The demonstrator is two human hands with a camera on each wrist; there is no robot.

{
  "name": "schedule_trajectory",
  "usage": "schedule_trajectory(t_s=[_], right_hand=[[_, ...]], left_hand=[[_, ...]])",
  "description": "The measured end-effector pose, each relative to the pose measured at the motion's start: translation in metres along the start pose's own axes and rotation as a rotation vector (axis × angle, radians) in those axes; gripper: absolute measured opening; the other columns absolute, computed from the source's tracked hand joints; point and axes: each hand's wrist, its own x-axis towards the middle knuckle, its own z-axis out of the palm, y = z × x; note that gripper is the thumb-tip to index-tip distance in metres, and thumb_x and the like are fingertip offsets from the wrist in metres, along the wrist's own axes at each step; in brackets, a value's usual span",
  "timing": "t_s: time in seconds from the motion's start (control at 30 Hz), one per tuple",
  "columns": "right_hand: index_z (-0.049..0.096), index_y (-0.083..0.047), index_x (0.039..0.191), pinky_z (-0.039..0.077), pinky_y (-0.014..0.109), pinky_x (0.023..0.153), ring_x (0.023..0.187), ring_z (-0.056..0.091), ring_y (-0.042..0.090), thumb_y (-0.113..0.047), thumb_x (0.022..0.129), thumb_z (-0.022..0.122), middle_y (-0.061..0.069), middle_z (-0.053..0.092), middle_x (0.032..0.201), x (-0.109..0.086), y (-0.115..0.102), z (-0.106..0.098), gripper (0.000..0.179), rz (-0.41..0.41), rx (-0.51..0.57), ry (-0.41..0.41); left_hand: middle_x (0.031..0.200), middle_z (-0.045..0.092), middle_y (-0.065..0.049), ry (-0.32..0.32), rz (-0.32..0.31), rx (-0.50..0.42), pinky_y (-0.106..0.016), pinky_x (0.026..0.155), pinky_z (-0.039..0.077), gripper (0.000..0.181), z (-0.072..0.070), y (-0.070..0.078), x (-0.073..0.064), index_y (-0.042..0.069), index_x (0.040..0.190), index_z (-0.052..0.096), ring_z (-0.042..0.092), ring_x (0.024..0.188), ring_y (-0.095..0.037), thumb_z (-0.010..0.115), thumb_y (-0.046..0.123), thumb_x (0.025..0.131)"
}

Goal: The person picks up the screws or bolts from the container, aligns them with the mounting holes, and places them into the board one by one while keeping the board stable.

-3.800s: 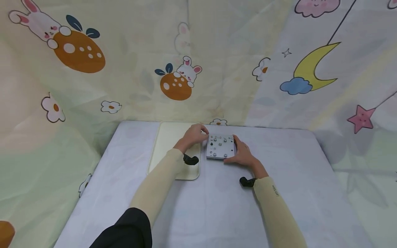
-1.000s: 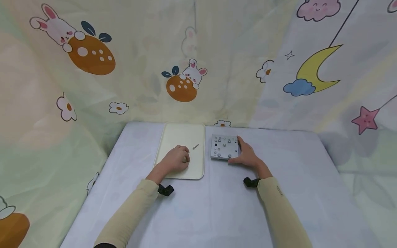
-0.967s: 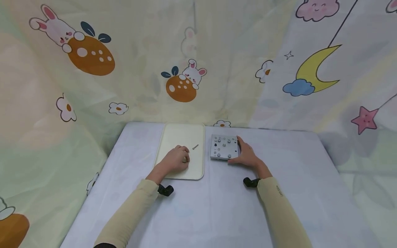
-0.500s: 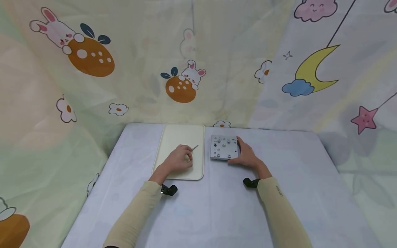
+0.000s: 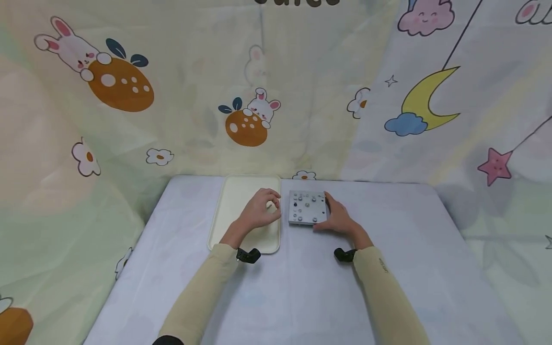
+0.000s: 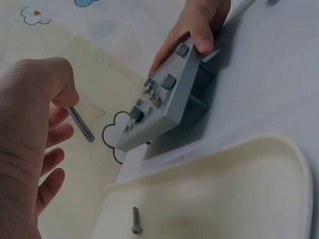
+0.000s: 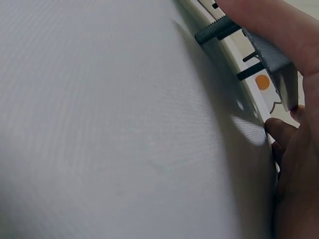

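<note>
My left hand (image 5: 260,211) is over the right side of a cream tray (image 5: 228,206). Thumb and index finger pinch a threaded screw (image 6: 80,124), its shank pointing down and out in the left wrist view. Another screw (image 6: 136,221) lies in the tray. My right hand (image 5: 342,221) grips the right side of a grey metal plate (image 5: 319,208), fingers at the far corner and thumb at the near edge. Several screw heads stand on its top. Threaded ends (image 7: 214,31) stick out beneath it in the right wrist view, holding the plate off the table.
Tray and plate lie side by side with a narrow gap, on a table (image 5: 297,287) under a white cloth. A printed fabric backdrop (image 5: 185,96) rises behind the table's far edge. Black wrist cameras (image 5: 248,256) sit on both wrists.
The left hand has moved from the tray's middle toward its right edge and the plate, now carrying a screw. The right hand keeps its grip on the plate, which has stayed in place.
</note>
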Motion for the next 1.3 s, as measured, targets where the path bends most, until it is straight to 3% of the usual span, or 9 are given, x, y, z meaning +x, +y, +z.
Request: schedule_trajectory(t_s=[0.37, 0.6, 0.9, 1.1, 1.3], right_hand=[[0.004, -0.008, 0.156, 0.018, 0.056, 0.110, 0.139, 0.024, 0.037, -0.061, 0.058, 0.085, 0.017, 0.025, 0.156, -0.004, 0.004, -0.001, 0.138, 0.015, -0.014, -0.014], [0.003, -0.009, 0.156, 0.017, 0.057, 0.110, 0.139, 0.026, 0.036, -0.066, 0.058, 0.083, 0.016, 0.026, 0.156, -0.006, 0.006, 0.002, 0.139, 0.023, -0.029, -0.026], [0.005, -0.008, 0.156, 0.020, 0.058, 0.108, 0.135, 0.031, 0.034, -0.065, 0.059, 0.082, 0.015, 0.029, 0.154, -0.002, 0.003, 0.004, 0.136, 0.012, -0.036, -0.016], [0.008, -0.007, 0.156, 0.025, 0.056, 0.106, 0.128, 0.037, 0.032, -0.062, 0.059, 0.084, 0.015, 0.034, 0.150, -0.002, -0.001, 0.001, 0.135, 0.002, -0.019, 0.001], [0.010, -0.006, 0.156, 0.027, 0.054, 0.104, 0.122, 0.042, 0.031, -0.061, 0.059, 0.085, 0.015, 0.037, 0.147, -0.003, -0.004, -0.002, 0.134, -0.030, -0.021, 0.016]], left_hand=[[0.108, 0.065, -0.002, 0.003, 0.053, -0.064, -0.035, 0.094, 0.042, 0.004, 0.009, 0.016, 0.042, 0.017, 0.076, 0.065, 0.052, 0.109, -0.018, 0.069, 0.015, 0.079], [0.108, 0.064, 0.002, -0.057, 0.007, -0.112, -0.035, 0.091, 0.044, 0.004, 0.020, 0.024, 0.062, 0.017, 0.079, 0.068, 0.051, 0.112, -0.017, 0.071, 0.019, 0.081], [0.115, 0.063, 0.002, -0.132, -0.026, -0.153, -0.034, 0.099, 0.040, 0.003, 0.041, 0.031, 0.087, 0.018, 0.083, 0.071, 0.049, 0.120, -0.013, 0.070, 0.020, 0.082], [0.103, 0.064, 0.007, -0.140, -0.050, -0.171, -0.031, 0.096, 0.042, 0.007, 0.054, 0.035, 0.097, 0.019, 0.087, 0.075, 0.056, 0.112, -0.016, 0.070, 0.024, 0.085], [0.101, 0.063, 0.010, -0.128, -0.081, -0.178, -0.032, 0.091, 0.044, 0.005, 0.064, 0.039, 0.105, 0.023, 0.088, 0.075, 0.057, 0.108, -0.019, 0.071, 0.026, 0.086]])
